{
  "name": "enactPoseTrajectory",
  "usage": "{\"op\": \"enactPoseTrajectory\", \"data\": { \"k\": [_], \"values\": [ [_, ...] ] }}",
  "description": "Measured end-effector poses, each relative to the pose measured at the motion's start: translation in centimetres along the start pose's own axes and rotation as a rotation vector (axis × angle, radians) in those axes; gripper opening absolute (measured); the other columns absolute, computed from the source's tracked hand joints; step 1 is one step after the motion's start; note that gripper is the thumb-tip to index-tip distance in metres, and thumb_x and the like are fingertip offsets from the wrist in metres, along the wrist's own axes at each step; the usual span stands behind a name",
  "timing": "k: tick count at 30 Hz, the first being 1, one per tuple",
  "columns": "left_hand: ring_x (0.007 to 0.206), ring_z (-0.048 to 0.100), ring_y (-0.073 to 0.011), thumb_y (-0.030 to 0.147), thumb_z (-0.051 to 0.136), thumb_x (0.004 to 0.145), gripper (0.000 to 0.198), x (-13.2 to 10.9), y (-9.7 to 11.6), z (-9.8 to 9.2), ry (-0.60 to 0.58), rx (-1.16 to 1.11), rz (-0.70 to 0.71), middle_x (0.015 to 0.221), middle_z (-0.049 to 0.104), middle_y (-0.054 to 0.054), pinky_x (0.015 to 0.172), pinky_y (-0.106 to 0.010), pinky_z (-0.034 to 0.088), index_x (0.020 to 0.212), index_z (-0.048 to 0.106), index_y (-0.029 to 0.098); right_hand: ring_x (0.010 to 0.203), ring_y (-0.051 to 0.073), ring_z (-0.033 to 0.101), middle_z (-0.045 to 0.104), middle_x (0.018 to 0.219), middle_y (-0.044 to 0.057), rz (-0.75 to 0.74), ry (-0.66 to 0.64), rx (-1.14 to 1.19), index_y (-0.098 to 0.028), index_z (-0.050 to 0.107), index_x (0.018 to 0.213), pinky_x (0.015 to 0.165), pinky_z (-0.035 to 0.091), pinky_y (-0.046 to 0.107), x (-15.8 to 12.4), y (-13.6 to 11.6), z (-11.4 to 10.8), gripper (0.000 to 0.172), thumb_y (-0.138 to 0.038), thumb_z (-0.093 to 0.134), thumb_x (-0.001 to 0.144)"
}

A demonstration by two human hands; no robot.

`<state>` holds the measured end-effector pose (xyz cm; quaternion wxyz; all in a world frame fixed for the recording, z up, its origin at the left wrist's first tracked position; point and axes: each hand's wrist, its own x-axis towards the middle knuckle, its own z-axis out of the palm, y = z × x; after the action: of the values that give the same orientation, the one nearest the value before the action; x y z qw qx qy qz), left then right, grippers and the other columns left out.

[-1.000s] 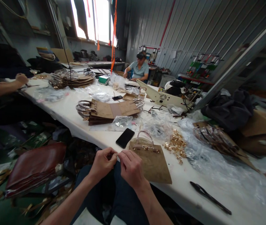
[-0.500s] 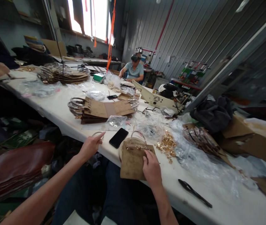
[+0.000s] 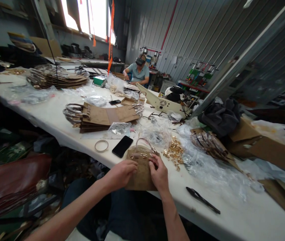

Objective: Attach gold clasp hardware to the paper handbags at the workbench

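A small brown bag (image 3: 140,174) with a clear handle and gold fittings lies on the white table (image 3: 57,124) in front of me. My left hand (image 3: 121,174) rests on its left side, fingers curled at the gold clasp. My right hand (image 3: 159,173) pinches the fitting at the bag's top right. A clear ring (image 3: 101,146) lies on the table to the left, beside a black phone (image 3: 122,146).
A pile of gold hardware (image 3: 174,152) and crumpled plastic lie right of the bag. Black pliers (image 3: 202,200) sit near the front edge. Stacks of brown bags (image 3: 104,117) lie further back. A person (image 3: 136,71) sits at the far end; another's hand is at far left.
My left hand set the clear ring down on the table and came back to the bag. My right hand shifted up to the bag's top fitting.
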<state>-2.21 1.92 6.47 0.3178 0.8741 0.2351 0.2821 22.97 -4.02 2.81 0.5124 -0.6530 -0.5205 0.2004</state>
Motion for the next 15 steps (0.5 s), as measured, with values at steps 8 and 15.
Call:
{"op": "enactPoseTrajectory", "data": {
  "k": [8,15],
  "values": [
    [0.161,0.04,-0.0414,0.022,0.057,0.101,0.071,3.5,0.2,6.0,0.038,0.163,-0.229,0.17,0.042,-0.029,0.131,-0.062,0.037,0.167,0.037,0.006,0.13,0.029,0.069,0.071,0.141,0.014,-0.133,-0.029,-0.032,-0.019,0.076,0.124,0.119,0.055,0.051,-0.1,0.2,-0.2,0.028,-0.031,0.062,0.102],
    [0.156,0.045,-0.0357,0.022,0.055,0.097,0.064,5.1,1.3,6.3,0.025,0.165,-0.359,0.164,0.052,-0.022,0.134,-0.054,0.033,0.159,0.047,0.01,0.141,0.029,0.062,0.067,0.15,0.011,-0.196,-0.089,-0.087,-0.024,0.08,0.133,0.128,0.045,0.051,0.3,0.3,0.5,0.038,-0.025,0.062,0.099]
  ]
}}
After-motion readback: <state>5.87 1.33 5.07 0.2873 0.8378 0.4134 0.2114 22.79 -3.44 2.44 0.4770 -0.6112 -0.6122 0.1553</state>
